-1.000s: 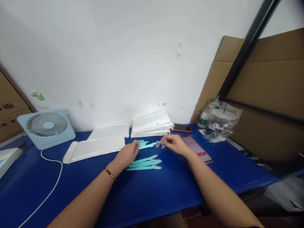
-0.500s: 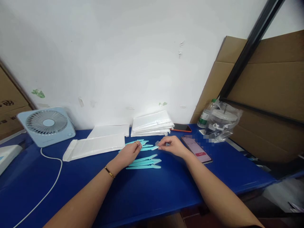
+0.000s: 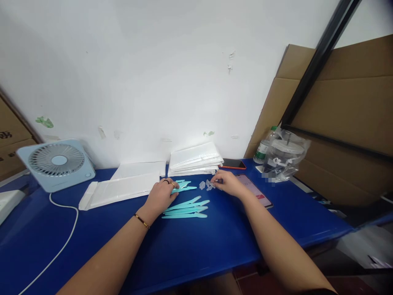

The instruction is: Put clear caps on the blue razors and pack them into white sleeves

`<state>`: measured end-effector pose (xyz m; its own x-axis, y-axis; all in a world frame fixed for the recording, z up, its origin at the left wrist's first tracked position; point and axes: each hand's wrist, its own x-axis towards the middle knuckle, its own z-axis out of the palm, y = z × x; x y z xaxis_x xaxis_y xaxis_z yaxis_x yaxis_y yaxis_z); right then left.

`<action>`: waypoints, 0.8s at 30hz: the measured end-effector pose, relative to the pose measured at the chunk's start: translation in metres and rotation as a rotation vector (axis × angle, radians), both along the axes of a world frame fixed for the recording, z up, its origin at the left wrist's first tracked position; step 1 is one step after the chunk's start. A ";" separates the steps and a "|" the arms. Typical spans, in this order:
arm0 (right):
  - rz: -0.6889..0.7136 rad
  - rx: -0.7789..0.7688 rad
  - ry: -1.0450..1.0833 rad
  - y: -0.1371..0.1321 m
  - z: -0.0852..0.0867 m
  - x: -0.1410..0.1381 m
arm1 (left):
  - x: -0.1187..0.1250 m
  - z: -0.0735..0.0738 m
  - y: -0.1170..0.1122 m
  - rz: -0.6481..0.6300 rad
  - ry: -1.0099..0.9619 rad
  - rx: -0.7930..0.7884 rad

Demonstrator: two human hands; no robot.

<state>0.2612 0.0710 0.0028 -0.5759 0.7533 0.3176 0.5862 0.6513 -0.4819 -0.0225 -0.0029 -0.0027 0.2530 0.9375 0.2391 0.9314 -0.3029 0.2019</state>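
My left hand (image 3: 162,194) rests on the blue table (image 3: 190,246) with its fingers laid over the end of a teal plastic stick (image 3: 186,188). More teal sticks (image 3: 186,208) lie in a loose row just in front of it. My right hand (image 3: 229,183) is pinched shut beside a small cluster of clear plastic caps (image 3: 206,185); its fingertips touch one of them. The two hands are about a hand's width apart.
White flat bags lie behind the hands: one pile (image 3: 123,186) at the left and a taller stack (image 3: 195,159) by the wall. A phone (image 3: 254,190) lies under my right wrist, another phone (image 3: 233,164) behind it. A blue fan (image 3: 57,164) with a cable stands at left; a bottle and a bagged item (image 3: 284,157) at right.
My right hand has drawn back to the right from the teal stick to the clear caps. My left hand has flattened down onto the stick's end.
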 end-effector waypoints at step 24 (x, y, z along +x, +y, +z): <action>0.138 -0.019 -0.158 -0.009 -0.009 -0.019 | 0.006 0.009 -0.009 -0.023 -0.395 -0.269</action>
